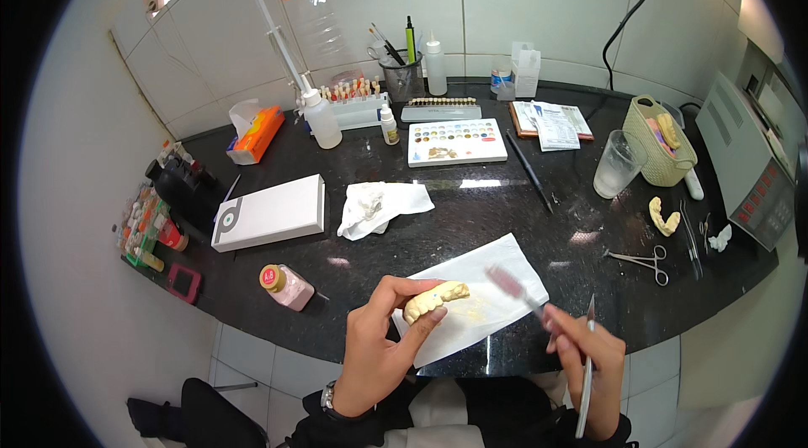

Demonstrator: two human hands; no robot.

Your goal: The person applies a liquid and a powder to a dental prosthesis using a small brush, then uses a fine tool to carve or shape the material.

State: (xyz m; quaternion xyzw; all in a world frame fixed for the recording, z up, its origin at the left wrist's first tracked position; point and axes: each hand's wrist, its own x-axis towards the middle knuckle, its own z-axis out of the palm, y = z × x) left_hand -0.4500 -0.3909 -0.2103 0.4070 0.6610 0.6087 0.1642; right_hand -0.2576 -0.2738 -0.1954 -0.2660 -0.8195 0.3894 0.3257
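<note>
My left hand (376, 353) pinches a cream-coloured dental cast (435, 300) between thumb and fingers, above a white paper sheet (505, 313) on the black table. Some yellowish dust lies on the sheet beneath it. My right hand (596, 354) is closed on a small brush (507, 283) with a pinkish head, blurred by motion. Its head is over the sheet, to the right of the cast and apart from it. A slim silver knife (584, 402) with a pointed blade is also held in the right hand, tip pointing away from me.
A pink powder bottle (287, 287), white box (269, 212) and crumpled tissue (383, 208) lie leftward. Behind stand a paint palette (459, 143) and squeeze bottle (322, 120). Rightward are a glass (619, 164), basket (673, 164), second cast (664, 217) and scissor-handled clamp (644, 261).
</note>
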